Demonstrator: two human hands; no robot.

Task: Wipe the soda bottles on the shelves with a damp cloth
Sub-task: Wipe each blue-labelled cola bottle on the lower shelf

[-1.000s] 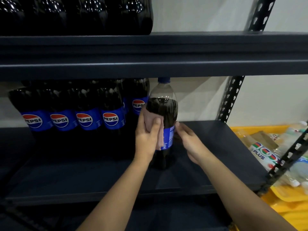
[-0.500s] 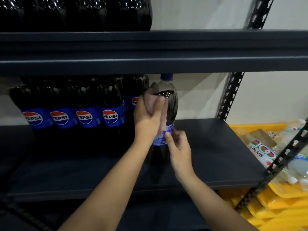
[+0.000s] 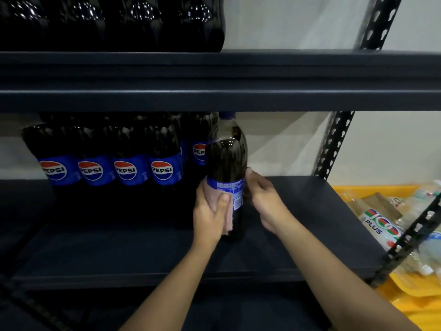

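- A dark metal shelf [image 3: 298, 225] stands against a pale wall; a yellow bin [image 3: 405, 304] of packets sits to the right.
- The bottle [image 3: 226, 161] stands upright near the shelf's middle, just right of the Pepsi row [image 3: 107, 168].
- The left hand [image 3: 210, 211] presses a pink cloth [image 3: 228, 211] to the label; the right hand [image 3: 265, 199] grips the far side.
- Best to steady the bottle with the right hand and wipe downward, turning it.
- It looks dark, glossy, blue-labelled and blue-capped.
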